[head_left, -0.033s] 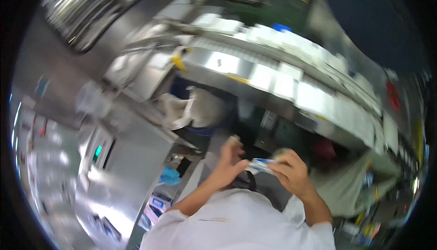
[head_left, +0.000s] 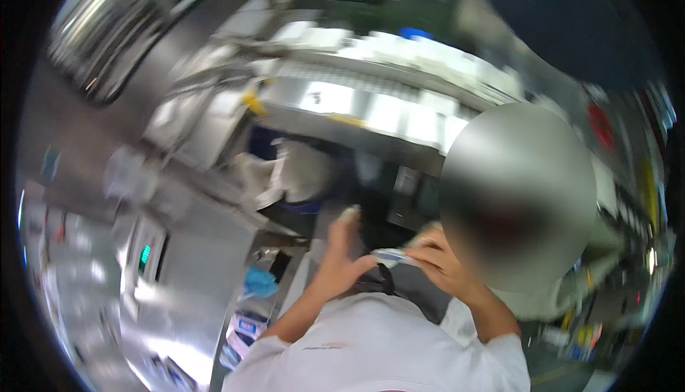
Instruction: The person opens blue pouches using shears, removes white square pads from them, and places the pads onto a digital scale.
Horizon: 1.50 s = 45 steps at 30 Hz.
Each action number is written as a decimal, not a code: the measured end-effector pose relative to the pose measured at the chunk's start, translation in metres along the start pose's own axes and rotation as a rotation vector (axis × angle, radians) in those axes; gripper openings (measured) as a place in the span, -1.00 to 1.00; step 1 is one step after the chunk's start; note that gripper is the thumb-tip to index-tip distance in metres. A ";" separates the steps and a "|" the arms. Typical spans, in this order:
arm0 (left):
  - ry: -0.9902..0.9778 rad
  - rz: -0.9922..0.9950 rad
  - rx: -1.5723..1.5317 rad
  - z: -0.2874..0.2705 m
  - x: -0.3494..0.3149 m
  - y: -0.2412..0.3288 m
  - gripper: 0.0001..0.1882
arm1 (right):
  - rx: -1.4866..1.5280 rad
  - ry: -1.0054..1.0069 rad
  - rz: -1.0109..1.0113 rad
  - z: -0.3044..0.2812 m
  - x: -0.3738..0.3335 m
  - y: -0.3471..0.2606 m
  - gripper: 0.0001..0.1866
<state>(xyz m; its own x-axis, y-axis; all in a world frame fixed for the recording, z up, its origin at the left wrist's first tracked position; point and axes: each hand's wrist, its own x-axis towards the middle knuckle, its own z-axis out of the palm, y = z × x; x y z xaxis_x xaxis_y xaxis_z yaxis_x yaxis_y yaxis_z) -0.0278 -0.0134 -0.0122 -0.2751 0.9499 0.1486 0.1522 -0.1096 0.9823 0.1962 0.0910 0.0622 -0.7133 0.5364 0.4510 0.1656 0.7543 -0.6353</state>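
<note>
My right hand [head_left: 444,260] is closed on a small flat white-and-blue packet [head_left: 391,255], held level in front of my waist. Motion blur keeps its exact kind from showing. My left hand [head_left: 342,249] has its fingers stretched up and apart, and its thumb tip is at the packet's left end. Whether the thumb touches it, I cannot tell. Just below the packet, a black strap or cord [head_left: 386,278] lies against my white shirt [head_left: 385,342].
A steel counter with white containers [head_left: 399,122] runs across ahead. Left stand a steel worktop [head_left: 203,253] and a scale with a green display [head_left: 148,253]. A blue bin [head_left: 303,208] with a pale cloth sits beyond my left hand. A blurred grey oval [head_left: 517,192] covers the right.
The whole view has shifted, so the surroundings sit farther left. A blurred grey oval has appeared at the right. My left fingers look straighter, and the packet stays in my right hand.
</note>
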 end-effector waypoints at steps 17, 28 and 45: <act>0.157 -0.298 -0.710 0.024 0.039 0.024 -0.83 | 0.062 0.454 -0.035 0.011 -0.028 -0.021 -0.69; 0.088 -0.140 -0.711 0.015 0.064 0.033 -0.80 | 0.093 0.141 0.182 -0.008 -0.026 0.002 -0.69; 0.192 -0.289 -0.681 -0.002 0.028 0.011 -0.79 | 0.513 0.186 0.486 0.055 0.003 0.011 -0.84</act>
<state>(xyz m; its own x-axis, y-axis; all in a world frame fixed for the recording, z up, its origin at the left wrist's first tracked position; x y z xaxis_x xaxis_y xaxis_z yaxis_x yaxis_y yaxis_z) -0.0356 0.0115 0.0029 -0.3844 0.9076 -0.1688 -0.5526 -0.0797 0.8296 0.1586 0.0799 0.0224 -0.5056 0.8552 0.1138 0.0613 0.1672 -0.9840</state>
